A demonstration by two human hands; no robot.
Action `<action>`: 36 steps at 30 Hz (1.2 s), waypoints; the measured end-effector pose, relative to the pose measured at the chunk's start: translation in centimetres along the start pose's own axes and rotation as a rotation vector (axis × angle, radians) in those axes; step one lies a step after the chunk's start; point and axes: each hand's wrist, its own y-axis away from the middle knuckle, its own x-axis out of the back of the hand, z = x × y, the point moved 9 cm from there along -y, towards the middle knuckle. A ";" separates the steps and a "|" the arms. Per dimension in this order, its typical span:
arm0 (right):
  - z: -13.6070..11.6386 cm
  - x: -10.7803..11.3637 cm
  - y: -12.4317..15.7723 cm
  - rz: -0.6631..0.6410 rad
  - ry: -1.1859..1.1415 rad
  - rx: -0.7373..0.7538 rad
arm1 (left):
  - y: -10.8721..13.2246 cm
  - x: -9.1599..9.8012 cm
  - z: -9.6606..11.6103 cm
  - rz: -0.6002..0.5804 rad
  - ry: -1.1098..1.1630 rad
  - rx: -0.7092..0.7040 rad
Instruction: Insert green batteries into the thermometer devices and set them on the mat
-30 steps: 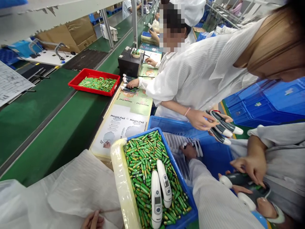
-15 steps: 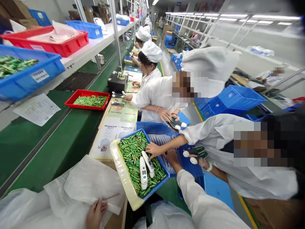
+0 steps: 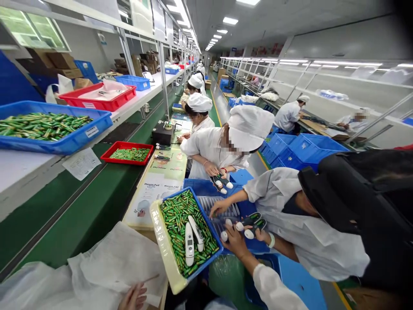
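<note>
Thermometers (image 3: 223,236), smooth and round-ended, fill the right grip (image 3: 236,242); the left grip's (image 3: 133,297) state I cannot tell.

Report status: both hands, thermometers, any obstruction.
Left hand at white sheet, grip unclear. Right hand at white-tipped devices, grip unclear. Two white thermometers lying on green batteries. Co-worker's hand close by, over blue bin.
</note>
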 end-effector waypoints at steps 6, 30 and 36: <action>-2.2 2.9 1.3 0.156 0.081 0.219 | 3.2 -2.8 4.0 -0.104 -0.006 -0.122; -12.0 -1.9 -10.2 -0.117 -0.560 -0.112 | 11.1 -9.5 13.8 -0.039 0.010 -0.485; -12.4 -1.9 -11.3 -0.139 -0.742 -0.203 | 11.8 -9.6 14.1 -0.041 0.069 -0.470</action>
